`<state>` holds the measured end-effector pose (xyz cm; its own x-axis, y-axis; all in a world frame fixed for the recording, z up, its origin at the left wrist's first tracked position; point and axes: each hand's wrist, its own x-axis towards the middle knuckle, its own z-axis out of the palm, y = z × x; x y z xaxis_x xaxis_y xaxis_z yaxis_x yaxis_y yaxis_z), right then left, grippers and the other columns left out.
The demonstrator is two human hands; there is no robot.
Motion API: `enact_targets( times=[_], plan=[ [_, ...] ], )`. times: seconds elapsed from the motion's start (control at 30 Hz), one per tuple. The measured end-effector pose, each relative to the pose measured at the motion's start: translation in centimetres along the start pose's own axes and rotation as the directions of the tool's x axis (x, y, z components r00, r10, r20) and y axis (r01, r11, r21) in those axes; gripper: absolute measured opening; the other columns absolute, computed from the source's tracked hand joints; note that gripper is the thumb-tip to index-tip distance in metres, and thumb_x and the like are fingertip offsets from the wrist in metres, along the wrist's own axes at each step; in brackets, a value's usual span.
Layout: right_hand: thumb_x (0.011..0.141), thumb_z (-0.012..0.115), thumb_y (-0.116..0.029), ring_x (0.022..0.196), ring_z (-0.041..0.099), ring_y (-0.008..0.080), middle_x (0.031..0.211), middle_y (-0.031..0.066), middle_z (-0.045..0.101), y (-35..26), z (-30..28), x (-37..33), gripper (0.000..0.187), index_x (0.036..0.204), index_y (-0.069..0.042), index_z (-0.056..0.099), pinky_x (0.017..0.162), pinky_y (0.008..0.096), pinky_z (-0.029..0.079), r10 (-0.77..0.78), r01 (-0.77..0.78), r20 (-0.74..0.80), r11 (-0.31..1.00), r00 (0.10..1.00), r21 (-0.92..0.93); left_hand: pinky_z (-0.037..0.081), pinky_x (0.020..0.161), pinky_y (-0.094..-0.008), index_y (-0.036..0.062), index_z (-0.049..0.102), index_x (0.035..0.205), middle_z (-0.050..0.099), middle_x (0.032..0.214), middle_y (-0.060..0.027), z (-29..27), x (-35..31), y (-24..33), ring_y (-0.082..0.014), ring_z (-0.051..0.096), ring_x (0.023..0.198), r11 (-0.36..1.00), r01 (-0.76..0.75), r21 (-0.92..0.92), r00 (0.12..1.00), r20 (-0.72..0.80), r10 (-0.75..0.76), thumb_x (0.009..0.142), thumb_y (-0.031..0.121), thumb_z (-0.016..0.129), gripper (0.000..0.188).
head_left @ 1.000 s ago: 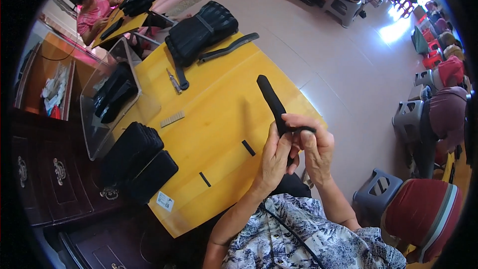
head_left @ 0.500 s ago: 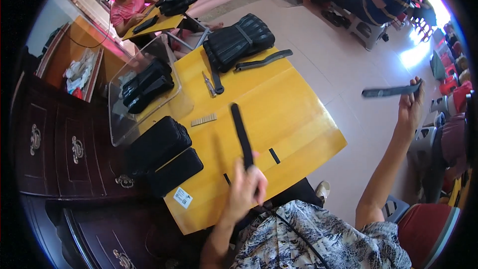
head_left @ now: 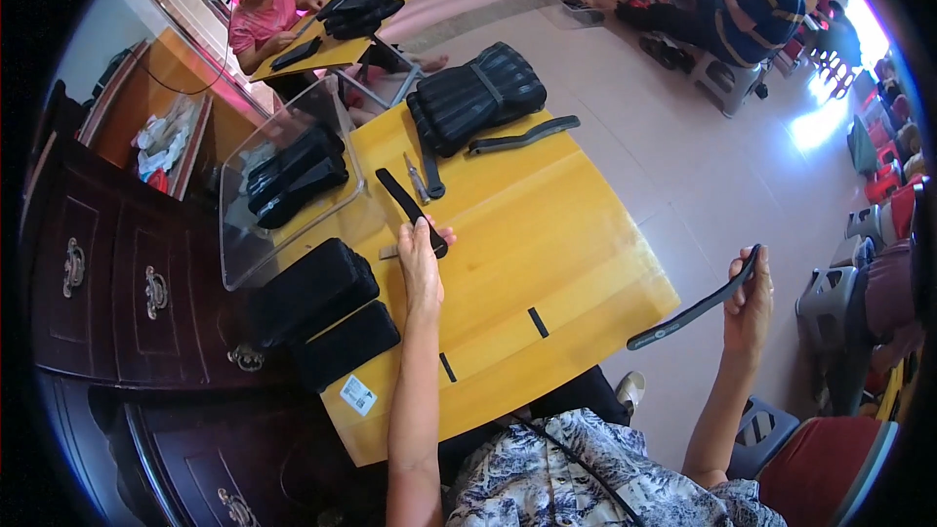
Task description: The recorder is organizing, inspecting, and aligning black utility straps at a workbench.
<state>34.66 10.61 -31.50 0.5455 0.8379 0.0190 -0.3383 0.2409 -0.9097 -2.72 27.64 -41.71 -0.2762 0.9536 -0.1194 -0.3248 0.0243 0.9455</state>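
My left hand [head_left: 420, 262] is closed around a flat black strap [head_left: 402, 200] over the left middle of the yellow table [head_left: 595, 244]. Beyond the table's right edge, my right hand [head_left: 748, 310] pinches one end of a dark grey strap [head_left: 683, 322], whose other end slants down toward the table. A bound bundle of black straps [head_left: 478, 98] lies at the far side, with a loose strap [head_left: 524, 136] beside it. Near the left hand's strap lies a thin pointed tool [head_left: 417, 179]. A small beige strip [head_left: 388, 253] is partly hidden by the left hand.
A clear plastic box [head_left: 226, 252] holding black bundles stands at the table's left, behind two black stacks [head_left: 317, 291]. Two short black strips [head_left: 539, 323] and a white label [head_left: 358, 395] lie near the front. Dark drawers [head_left: 117, 303] border the left. Two people sit at farther tables.
My left hand has moved forward and left across the table with its black strap. My right hand has come down and left, bringing its strap close to the table's right corner.
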Motion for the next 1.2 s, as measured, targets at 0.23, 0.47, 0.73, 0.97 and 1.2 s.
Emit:
enact_targets(
  times=[0.23, 0.47, 0.73, 0.97, 1.2],
  plan=[
    [0.1, 0.047, -0.035, 0.042, 0.033, 0.0007, 0.074, 0.0042, 0.061, 0.3, -0.6, -1.1, 0.033, 0.097, -0.004, 0.057, 0.036, 0.0147, 0.026, 0.062, -0.059, -0.04, 0.997, 0.997, 0.053, 0.058, 0.061, -0.0318, 0.0006, 0.049, 0.114, 0.059, 0.094, -0.0103, -1.5, -0.2, -0.5, -0.0222, 0.067, 0.073, 0.998, 0.066, -0.012, 0.997, 0.044, -0.065, 0.097, 0.016, 0.052, 0.024],
    [0.1, 0.043, -0.032, 0.049, 0.046, 0.0047, 0.082, 0.0086, 0.066, 0.6, 1.9, -2.1, 0.031, 0.1, -0.003, 0.057, 0.041, 0.0183, 0.036, -0.026, 0.023, -0.06, 0.999, 0.998, -0.05, 0.051, 0.078, -0.0269, 0.0016, 0.041, 0.134, 0.05, 0.111, -0.0105, -3.1, -1.8, -0.2, -0.016, 0.057, 0.092, 0.967, -0.076, 0.241, 0.997, 0.04, 0.068, 0.096, 0.017, 0.054, 0.043],
    [0.083, 0.056, 0.011, 0.08, 0.06, 0.0134, 0.105, 0.0094, 0.052, 2.4, 5.8, -5.3, 0.03, 0.107, -0.002, 0.068, 0.069, 0.0249, 0.055, -0.292, 0.446, 0.375, 0.781, 0.88, -0.437, 0.045, 0.087, -0.0326, 0.0027, 0.046, 0.13, 0.057, 0.116, -0.015, 0.3, -9.1, 1.7, -0.0212, 0.054, 0.108, 0.723, -0.445, 0.529, 0.896, 0.257, 0.363, 0.095, 0.013, 0.053, 0.037],
    [0.07, 0.074, -0.01, 0.084, 0.064, 0.0197, 0.098, 0.0046, 0.064, 4.8, 7.7, -8.6, 0.038, 0.108, -0.015, 0.072, 0.072, 0.0311, 0.052, -0.384, 0.724, 0.615, 0.422, 0.688, -0.546, 0.049, 0.085, -0.0304, 0.0025, 0.046, 0.116, 0.057, 0.107, -0.006, 6.4, -19.7, 3.2, -0.014, 0.058, 0.097, 0.884, 0.463, -0.064, 0.703, 0.635, -0.321, 0.099, 0.023, 0.05, 0.027],
    [0.069, 0.075, -0.016, 0.084, 0.061, 0.0198, 0.096, 0.0021, 0.064, 5.8, 5.5, -9.5, 0.04, 0.109, -0.017, 0.071, 0.069, 0.0314, 0.049, -0.402, 0.684, 0.558, 0.339, 0.726, -0.646, 0.05, 0.086, -0.0318, 0.0035, 0.044, 0.114, 0.057, 0.109, -0.0085, 7.2, -20.4, 1.9, -0.0164, 0.059, 0.097, 0.798, 0.593, -0.106, 0.644, 0.657, -0.391, 0.096, 0.017, 0.056, 0.025]
  ],
)
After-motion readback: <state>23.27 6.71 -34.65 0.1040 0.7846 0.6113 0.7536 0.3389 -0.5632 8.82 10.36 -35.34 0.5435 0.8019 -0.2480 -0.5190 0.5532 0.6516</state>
